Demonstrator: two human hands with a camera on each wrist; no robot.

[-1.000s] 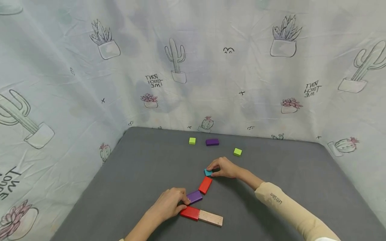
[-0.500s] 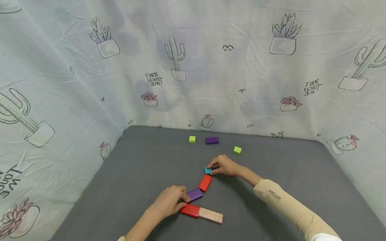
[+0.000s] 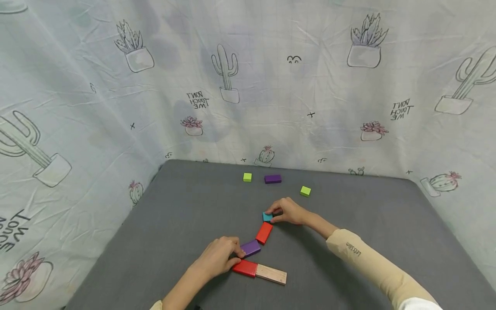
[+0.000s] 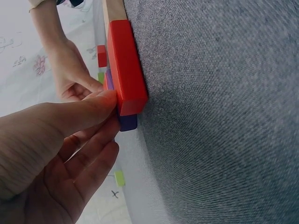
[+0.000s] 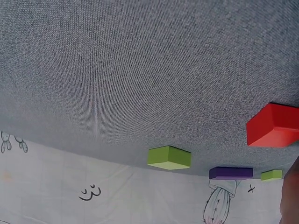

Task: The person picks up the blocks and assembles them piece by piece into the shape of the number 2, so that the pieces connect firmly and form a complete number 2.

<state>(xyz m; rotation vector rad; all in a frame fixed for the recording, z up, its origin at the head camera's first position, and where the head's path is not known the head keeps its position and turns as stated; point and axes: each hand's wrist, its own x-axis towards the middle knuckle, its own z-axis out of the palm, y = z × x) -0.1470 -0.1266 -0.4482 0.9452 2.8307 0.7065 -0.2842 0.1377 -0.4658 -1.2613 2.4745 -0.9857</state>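
Observation:
My right hand pinches a small blue block between thumb and fingers. That block sits at the far end of a red block. My left hand touches the left ends of a purple block and a nearer red block. In the left wrist view, the left thumb lies against the end of this nearer red block, while the other fingers reach toward the purple block behind it. A plain wooden block abuts the nearer red block on its right.
Toward the back of the grey table lie a green block, a purple block and another green block. One more red block shows in the right wrist view. A cactus-print cloth hangs behind.
Both hands keep their places on the blocks. The whole scene has shifted slightly upward in the head view, while the blocks hold their arrangement.

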